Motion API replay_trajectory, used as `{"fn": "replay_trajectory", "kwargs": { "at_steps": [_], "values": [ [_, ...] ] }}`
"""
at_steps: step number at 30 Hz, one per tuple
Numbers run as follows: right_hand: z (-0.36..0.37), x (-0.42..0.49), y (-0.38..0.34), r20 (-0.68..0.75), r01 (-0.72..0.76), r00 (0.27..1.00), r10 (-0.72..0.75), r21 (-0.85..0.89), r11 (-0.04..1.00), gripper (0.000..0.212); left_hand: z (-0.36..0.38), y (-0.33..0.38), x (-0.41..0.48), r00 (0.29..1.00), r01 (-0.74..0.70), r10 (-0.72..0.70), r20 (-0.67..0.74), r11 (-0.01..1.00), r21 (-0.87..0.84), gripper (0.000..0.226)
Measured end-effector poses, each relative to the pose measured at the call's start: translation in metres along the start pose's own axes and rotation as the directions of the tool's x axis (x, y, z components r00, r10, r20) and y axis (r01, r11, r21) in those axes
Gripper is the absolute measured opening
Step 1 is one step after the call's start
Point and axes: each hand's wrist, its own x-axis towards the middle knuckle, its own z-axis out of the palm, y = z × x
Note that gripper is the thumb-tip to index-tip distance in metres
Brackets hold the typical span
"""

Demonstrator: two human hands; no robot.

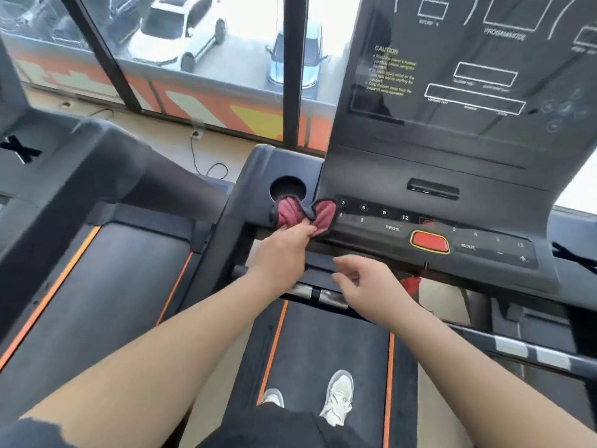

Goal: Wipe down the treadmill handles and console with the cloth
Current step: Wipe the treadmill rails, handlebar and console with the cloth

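One bunched pink cloth [303, 215] lies on the console's [436, 169] left edge beside one round cup holder [287, 187], pinched by the left hand's [281, 250] curled fingers. The right hand [365, 279] hovers just below, loosely curled, empty. Two pale shoes [337, 399] stand on the belt [323, 344].

The cloth [292, 212] is dusky pink with a dark grey border. The console [452, 150] is dark grey with white outlines and yellow caution text. Its button [429, 241] is red, rimmed yellow. The belt [326, 347] is black, edged with orange stripes. The shoes [339, 396] are pale grey.

Gym: treadmill console [452, 92], neighbouring treadmill [97, 270], window over parked cars [181, 30].
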Motion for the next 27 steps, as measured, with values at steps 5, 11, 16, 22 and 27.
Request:
{"fn": "replay_trajectory", "kwargs": {
  "at_steps": [5,11,16,22,27],
  "values": [
    [0.023,0.003,-0.004,0.152,-0.029,0.987,0.055,-0.165,0.986,0.072,-0.047,-0.022,-0.045,0.976,0.188,-0.199,-0.09,0.974,-0.124,0.03],
    [0.039,-0.002,-0.001,0.153,-0.02,0.984,0.094,-0.429,0.903,0.062,-0.037,-0.033,-0.093,0.952,-0.064,0.136,-0.274,0.964,0.257,0.034],
    [0.029,-0.01,0.017,0.081,-0.094,0.985,0.151,-0.48,0.872,0.064,0.003,-0.045,-0.115,0.99,-0.096,0.062,0.125,0.953,0.288,0.064],
    [0.017,-0.02,0.038,0.027,-0.171,0.977,0.21,-0.485,0.858,0.058,-0.004,-0.075,-0.089,0.988,-0.131,0.065,0.137,0.821,0.555,0.069],
    [0.018,-0.015,0.037,0.014,-0.176,0.977,0.215,-0.526,0.832,0.046,-0.014,-0.059,-0.068,0.99,-0.114,0.127,-0.069,0.98,0.166,0.045]
  ]
}}
